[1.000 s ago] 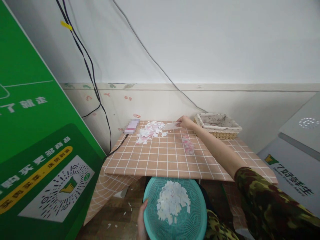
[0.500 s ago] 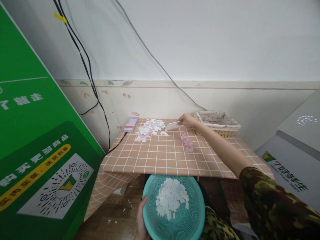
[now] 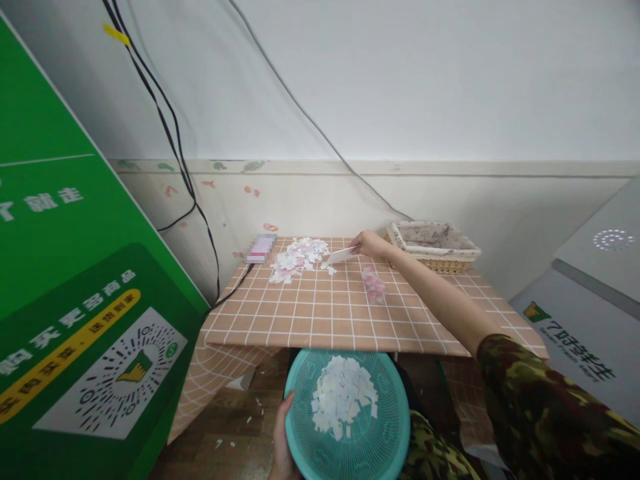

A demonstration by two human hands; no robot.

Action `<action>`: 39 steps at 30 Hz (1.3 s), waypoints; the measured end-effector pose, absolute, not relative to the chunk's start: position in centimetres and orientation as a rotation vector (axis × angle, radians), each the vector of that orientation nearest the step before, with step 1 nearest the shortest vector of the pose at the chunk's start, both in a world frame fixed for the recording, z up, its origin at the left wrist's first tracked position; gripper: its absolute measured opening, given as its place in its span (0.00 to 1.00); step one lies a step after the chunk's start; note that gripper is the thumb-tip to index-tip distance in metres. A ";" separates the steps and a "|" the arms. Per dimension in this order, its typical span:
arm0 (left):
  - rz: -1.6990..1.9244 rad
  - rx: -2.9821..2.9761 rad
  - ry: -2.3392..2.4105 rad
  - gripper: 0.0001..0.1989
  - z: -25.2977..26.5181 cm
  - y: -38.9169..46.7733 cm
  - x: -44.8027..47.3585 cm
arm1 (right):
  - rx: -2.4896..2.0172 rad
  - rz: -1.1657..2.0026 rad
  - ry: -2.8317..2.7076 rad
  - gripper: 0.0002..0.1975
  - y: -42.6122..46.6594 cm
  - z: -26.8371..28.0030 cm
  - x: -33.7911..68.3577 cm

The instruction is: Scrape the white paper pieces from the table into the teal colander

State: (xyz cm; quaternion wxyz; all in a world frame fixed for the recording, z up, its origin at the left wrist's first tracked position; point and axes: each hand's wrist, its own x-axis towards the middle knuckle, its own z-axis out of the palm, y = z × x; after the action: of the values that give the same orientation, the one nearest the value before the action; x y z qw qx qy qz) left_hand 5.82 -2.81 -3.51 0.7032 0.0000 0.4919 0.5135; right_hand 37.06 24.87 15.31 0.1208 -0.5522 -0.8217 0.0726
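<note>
My right hand (image 3: 369,244) reaches over the table and grips a flat white card (image 3: 341,255). The card's tip touches or nearly touches a few loose paper scraps beside a spread pile of white and pinkish paper scraps (image 3: 300,257). Below the table's front edge, my left hand (image 3: 284,440) holds the left rim of a round teal plastic basket (image 3: 395,420); part of that hand is cut off by the frame. Inside the basket lies a heap of small white paper pieces (image 3: 343,397). A small clear bag with pink marks (image 3: 373,285) lies right of the pile.
A lined wicker basket (image 3: 433,257) stands at the table's back right. A blurred phone-like object (image 3: 261,249) with a black cable lies at the back left. The checked tablecloth (image 3: 300,320) hangs over the edges. A green panel (image 3: 65,267) rises at left; scraps lie on the floor.
My right hand has moved slightly left with the card, bringing its tip closer to the loose scraps beside the pile. My left hand and the teal basket have stayed in place.
</note>
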 end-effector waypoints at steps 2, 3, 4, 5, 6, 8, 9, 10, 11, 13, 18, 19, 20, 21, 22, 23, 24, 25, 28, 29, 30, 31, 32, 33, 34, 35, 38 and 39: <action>1.149 0.000 1.105 0.09 -3.3 -2.9 5.9 | -1.616 0.230 -2.418 0.12 24.9 15.4 37.1; 1.151 0.001 1.109 0.09 -3.2 -2.9 5.9 | -1.616 0.238 -2.428 0.12 24.9 15.5 37.2; 1.154 0.001 1.112 0.08 -3.2 -2.9 5.9 | -1.616 0.238 -2.432 0.12 24.9 15.6 37.3; 1.159 -0.002 1.112 0.08 -3.2 -2.9 5.9 | -1.622 0.228 -2.425 0.12 24.8 15.7 37.3; 1.163 -0.003 1.111 0.08 -3.2 -2.9 5.9 | -1.632 0.207 -2.410 0.13 24.8 15.8 37.3; 1.168 -0.006 1.109 0.08 -3.3 -2.8 5.8 | -1.657 0.150 -2.372 0.13 24.7 16.0 37.1; 1.169 -0.007 1.110 0.08 -3.4 -2.8 5.8 | -1.667 0.127 -2.361 0.14 24.6 16.0 37.0; 1.164 -0.006 1.109 0.08 -3.4 -2.8 5.8 | -1.672 0.113 -2.362 0.14 24.5 16.1 36.8; 1.157 -0.005 1.106 0.09 -3.5 -2.8 5.8 | -1.672 0.110 -2.374 0.14 24.4 16.2 36.5; 1.153 -0.010 1.092 0.09 -3.5 -2.8 5.8 | -1.662 0.123 -2.408 0.13 24.2 16.4 36.1; 1.147 -0.022 1.085 0.09 -3.5 -2.7 5.7 | -1.632 0.119 -2.497 0.14 24.1 17.1 35.7; 1.143 -0.023 1.089 0.09 -3.6 -2.7 5.7 | -1.637 0.084 -2.490 0.14 24.1 17.2 35.6; 1.145 -0.021 1.089 0.09 -3.7 -2.7 5.6 | -1.645 0.048 -2.476 0.14 24.2 17.1 35.6; 1.152 -0.016 1.087 0.09 -3.8 -2.8 5.6 | -1.655 0.018 -2.467 0.15 24.3 17.1 35.6; 1.162 -0.007 1.082 0.09 -3.9 -2.8 5.5 | -1.664 -0.001 -2.464 0.15 24.3 17.0 35.5; 1.168 0.006 1.071 0.09 -4.0 -2.8 5.5 | -1.671 -0.007 -2.467 0.15 24.3 17.0 35.5; 1.172 0.021 1.059 0.10 -4.1 -2.9 5.4 | -1.674 -0.004 -2.474 0.15 24.3 17.0 35.4; 1.175 0.031 1.049 0.10 -4.1 -2.9 5.4 | -1.672 0.004 -2.483 0.14 24.3 17.0 35.4; 1.171 0.033 1.044 0.10 -4.0 -2.9 5.5 | -1.661 0.033 -2.494 0.14 24.1 17.1 35.3; 1.174 0.025 1.053 0.09 -3.9 -2.9 5.5 | -1.653 0.041 -2.492 0.14 24.0 17.2 35.3; 1.180 0.015 1.062 0.09 -3.8 -2.8 5.5 | -1.642 0.045 -2.490 0.15 24.0 17.3 35.3; 1.184 0.008 1.066 0.09 -3.7 -2.8 5.5 | -1.631 0.048 -2.490 0.15 24.0 17.3 35.3; 1.184 0.002 1.065 0.09 -3.6 -2.7 5.6 | -1.625 0.052 -2.492 0.15 24.0 17.3 35.3; 1.180 -0.003 1.057 0.09 -3.5 -2.7 5.6 | -1.625 0.063 -2.501 0.15 24.0 17.3 35.3; 1.170 -0.008 1.047 0.09 -3.5 -2.7 5.6 | -1.629 0.080 -2.513 0.14 24.0 17.3 35.3; 1.161 -0.010 1.040 0.09 -3.5 -2.7 5.6 | -1.637 0.099 -2.525 0.14 23.9 17.4 35.3; 1.166 -0.006 1.056 0.08 -3.6 -2.7 5.7 | -1.655 0.101 -2.515 0.14 23.9 17.4 35.3; 1.176 -0.004 1.068 0.08 -3.7 -2.7 5.7 | -1.654 0.080 -2.499 0.14 23.8 17.3 35.2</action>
State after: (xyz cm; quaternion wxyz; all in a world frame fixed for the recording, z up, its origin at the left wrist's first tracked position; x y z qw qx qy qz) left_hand 5.65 -2.74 -3.71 0.7009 -0.0017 0.4795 0.5280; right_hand 35.18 23.83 17.34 0.0716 -0.5503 -0.8315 0.0267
